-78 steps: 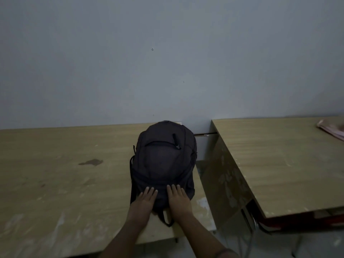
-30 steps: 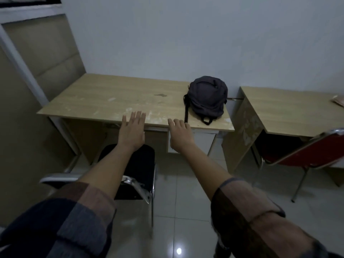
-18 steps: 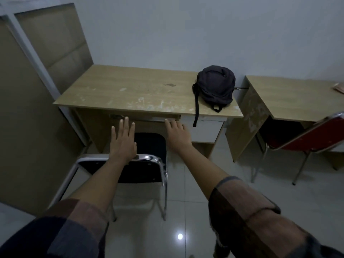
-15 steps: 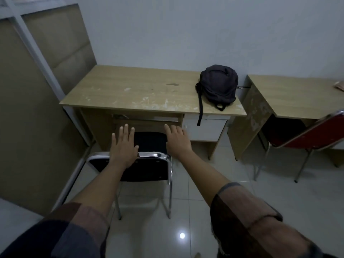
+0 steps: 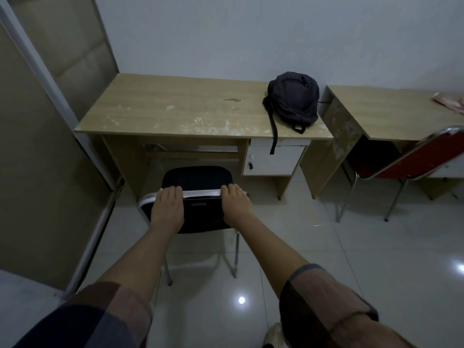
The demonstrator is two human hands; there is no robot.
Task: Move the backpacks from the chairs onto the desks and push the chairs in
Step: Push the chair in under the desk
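A dark backpack [image 5: 292, 100] lies on the right end of the left wooden desk [image 5: 175, 109], one strap hanging over the front edge. In front of that desk stands a black chair with a chrome frame [image 5: 197, 182], its seat partly under the desktop. My left hand [image 5: 167, 207] and my right hand [image 5: 236, 203] both rest on the top rail of the chair's backrest, fingers curled over it. A red chair [image 5: 411, 160] stands at the second desk [image 5: 391, 114] on the right, its seat partly under the desktop.
A tan partition with a white frame [image 5: 45, 116] runs along the left. A white drawer unit [image 5: 272, 159] hangs under the left desk's right side. Something pink [image 5: 449, 101] lies at the right desk's far end. Glossy tiled floor [image 5: 326, 247] spreads behind the chairs.
My hands left the backpack on the desk, I stepped back, and both hands came down onto the black chair's backrest and closed over its top rail.
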